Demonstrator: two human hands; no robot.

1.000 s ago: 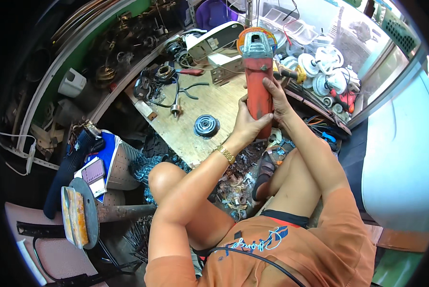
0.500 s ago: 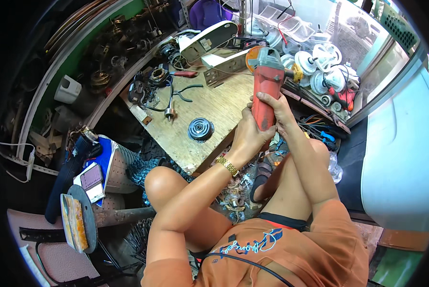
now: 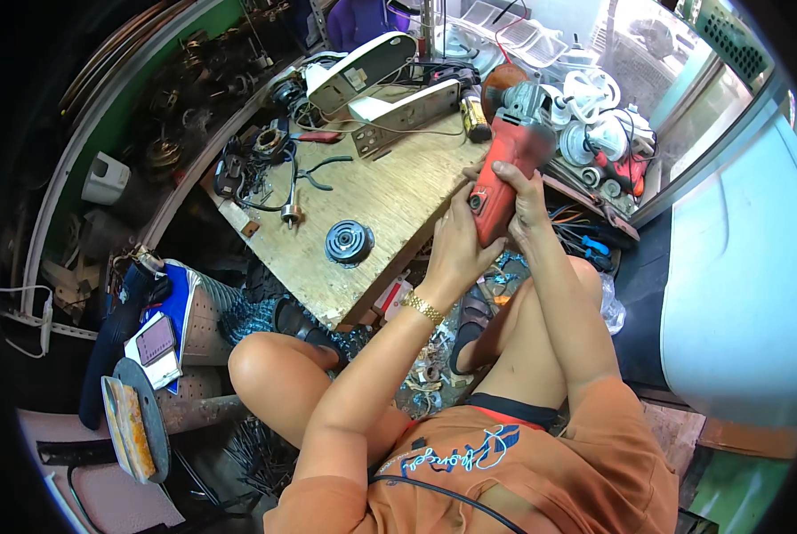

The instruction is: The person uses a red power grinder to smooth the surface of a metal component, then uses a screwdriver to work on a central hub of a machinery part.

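Observation:
Both my hands hold a red angle grinder [image 3: 495,191] with a grey head, off the right edge of a wooden worktable. My left hand [image 3: 459,236], with a gold band at the wrist, is wrapped around the lower body. My right hand [image 3: 527,203] grips the other side, thumb laid along the casing. A brownish disc [image 3: 503,85] shows at the head's far left side. On the wooden table [image 3: 390,191] a round ringed metal part [image 3: 349,242] lies flat. Black-handled pliers [image 3: 323,173] and a small motor shaft piece [image 3: 291,212] lie farther back.
A white slotted housing [image 3: 407,111] and a yellow-black can [image 3: 475,119] stand at the table's back. White fan parts [image 3: 590,98] pile up at the far right. A phone [image 3: 156,341] sits at the left, above a round metal plate [image 3: 149,418]. Scraps litter the floor.
The grinder has turned in my hands, tilting to the right, and its disc now shows more fully. My left knee has moved outward to the left. The view has shifted slightly.

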